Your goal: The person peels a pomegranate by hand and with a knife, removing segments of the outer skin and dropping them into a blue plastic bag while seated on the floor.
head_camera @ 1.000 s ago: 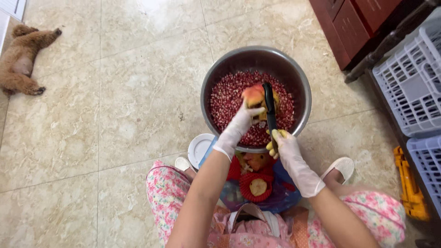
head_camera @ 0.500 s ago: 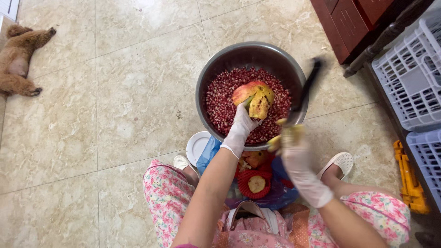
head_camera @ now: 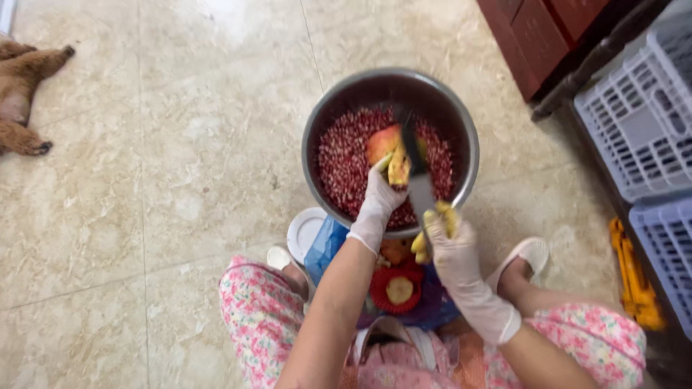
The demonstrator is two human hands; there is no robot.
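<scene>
Since half a second ago, the dark knife (head_camera: 417,176) has swung back from the right of the bowl to lie across the fruit, its blurred blade showing it in motion. At far left, a brown dog (head_camera: 21,90) lies stretched on the tiled floor (head_camera: 180,144), well apart from the work. Near centre, a white lid (head_camera: 306,232) rests on the floor just beside the steel bowl (head_camera: 321,122), which sits in front of the seated person's knees so that loosened red seeds (head_camera: 342,162) fall straight into it. The gloved left hand (head_camera: 378,198) is closed around the opened pomegranate (head_camera: 388,148), holding it above the seeds, cut side apparently down. The gloved right hand (head_camera: 450,241) is clamped on the knife's handle, blade resting on the rind. Below the hands, between the feet, a blue bag (head_camera: 328,245) holds emptied rinds (head_camera: 396,288). At right stand pale plastic crates (head_camera: 634,122) and a yellow object (head_camera: 631,277).
</scene>
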